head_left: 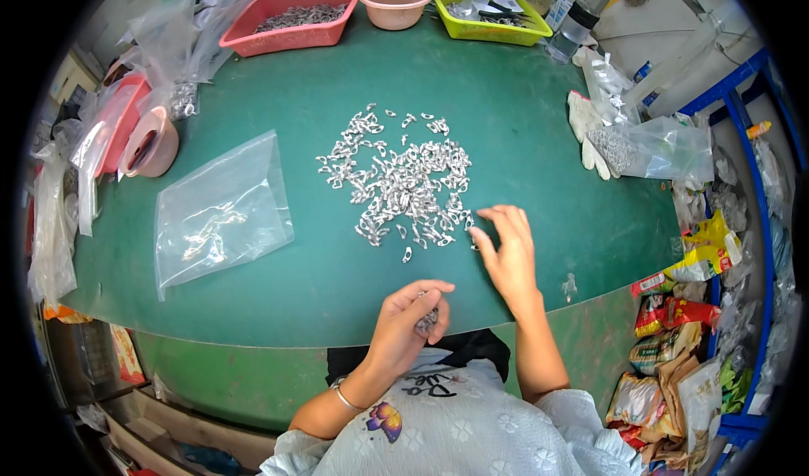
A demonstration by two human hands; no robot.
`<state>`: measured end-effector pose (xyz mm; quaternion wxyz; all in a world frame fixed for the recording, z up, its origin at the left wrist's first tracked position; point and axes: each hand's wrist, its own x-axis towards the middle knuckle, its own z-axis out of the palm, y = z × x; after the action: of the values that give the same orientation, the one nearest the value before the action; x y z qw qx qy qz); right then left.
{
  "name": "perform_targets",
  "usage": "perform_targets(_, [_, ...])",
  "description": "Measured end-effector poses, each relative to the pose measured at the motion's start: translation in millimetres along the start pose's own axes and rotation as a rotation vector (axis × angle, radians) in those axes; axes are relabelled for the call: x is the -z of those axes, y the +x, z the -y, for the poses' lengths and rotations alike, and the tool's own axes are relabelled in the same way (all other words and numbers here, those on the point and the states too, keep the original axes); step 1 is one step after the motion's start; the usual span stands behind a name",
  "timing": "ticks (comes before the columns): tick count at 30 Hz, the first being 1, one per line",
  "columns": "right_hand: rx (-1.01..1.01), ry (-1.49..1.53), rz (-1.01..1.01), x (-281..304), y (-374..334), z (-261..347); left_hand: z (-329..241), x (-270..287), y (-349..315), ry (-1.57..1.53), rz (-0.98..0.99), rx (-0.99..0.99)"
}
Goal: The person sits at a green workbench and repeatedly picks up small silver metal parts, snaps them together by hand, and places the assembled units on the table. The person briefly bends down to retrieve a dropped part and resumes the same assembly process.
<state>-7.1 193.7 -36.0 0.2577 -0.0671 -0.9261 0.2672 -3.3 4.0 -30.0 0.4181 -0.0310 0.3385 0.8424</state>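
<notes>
A loose heap of small silver metal clasps is spread over the middle of the green table. Close to the table's near edge, my left hand is curled around a bunch of the same clasps, which show between thumb and fingers. My right hand reaches to the heap's right edge, palm down. Its thumb and fingers are apart, and the fingertips are beside a few outlying clasps. Whether they touch one is hard to see. Left of the heap lies a flat clear plastic bag.
Along the far edge stand a red tray of metal parts, a pink bowl and a yellow-green tray with tools. A pinkish tub is at left. White gloves and a bag of parts lie at right, near a blue rack.
</notes>
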Motion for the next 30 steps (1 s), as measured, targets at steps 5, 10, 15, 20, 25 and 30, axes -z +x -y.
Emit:
perform_targets(5, [-0.059,-0.068,0.102,-8.1,-4.8,-5.7,-0.5,-4.5,-4.1,0.030,-0.025,0.012])
perform_targets(10, [-0.091,0.048,-0.034,-6.1,-11.9,-2.9,3.0,-3.1,-2.2,0.020,-0.096,-0.023])
perform_targets(15, [-0.014,-0.203,0.085,-9.4,-2.3,3.6,1.3,3.3,0.7,-0.074,0.027,-0.027])
perform_targets(20, [-0.028,0.063,-0.026,-6.4,-14.4,4.8,0.9,2.3,-6.7,0.005,-0.100,-0.060])
perform_targets(25, [-0.100,0.114,-0.111,-9.0,-16.3,0.4,4.4,1.1,-5.3,-0.026,-0.131,-0.037])
perform_targets(30, [-0.071,0.006,-0.089,0.3,-9.8,-1.2,2.8,1.8,-7.7,-0.047,-0.123,-0.018])
